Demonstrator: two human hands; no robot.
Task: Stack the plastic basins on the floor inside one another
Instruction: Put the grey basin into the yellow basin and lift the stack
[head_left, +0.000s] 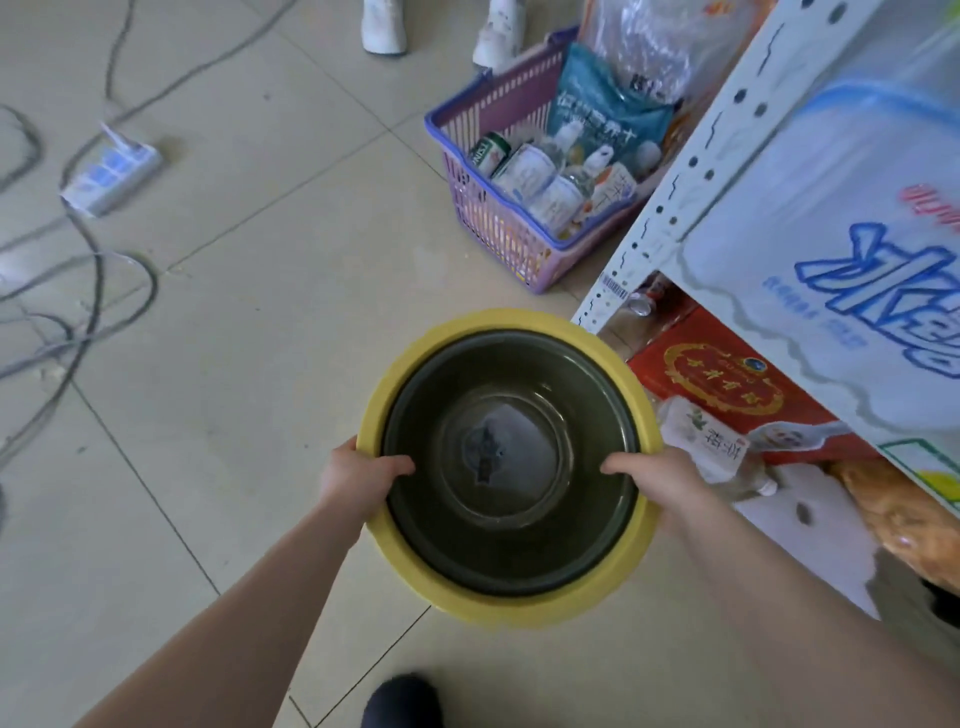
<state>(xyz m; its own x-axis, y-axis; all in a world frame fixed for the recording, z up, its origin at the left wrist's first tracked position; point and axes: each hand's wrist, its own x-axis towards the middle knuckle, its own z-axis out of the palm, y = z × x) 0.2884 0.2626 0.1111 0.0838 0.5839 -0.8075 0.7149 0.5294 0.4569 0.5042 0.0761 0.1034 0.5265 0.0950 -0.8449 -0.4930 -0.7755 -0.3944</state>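
Note:
A dark green basin (511, 551) sits nested inside a larger yellow basin (467, 605), and I hold the pair in front of me above the tiled floor. My left hand (358, 480) grips the stack's left rim, thumb hooked over the dark basin's edge. My right hand (657, 480) grips the right rim the same way. A pale label shows at the bottom of the dark basin.
A white metal shelf (670, 208) with packaged goods stands close on the right, red box (727, 389) at its foot. A purple shopping basket (498, 218) of bottles sits ahead. Cables and a power strip (111, 174) lie left. Another person's white shoes (384, 26) stand far ahead.

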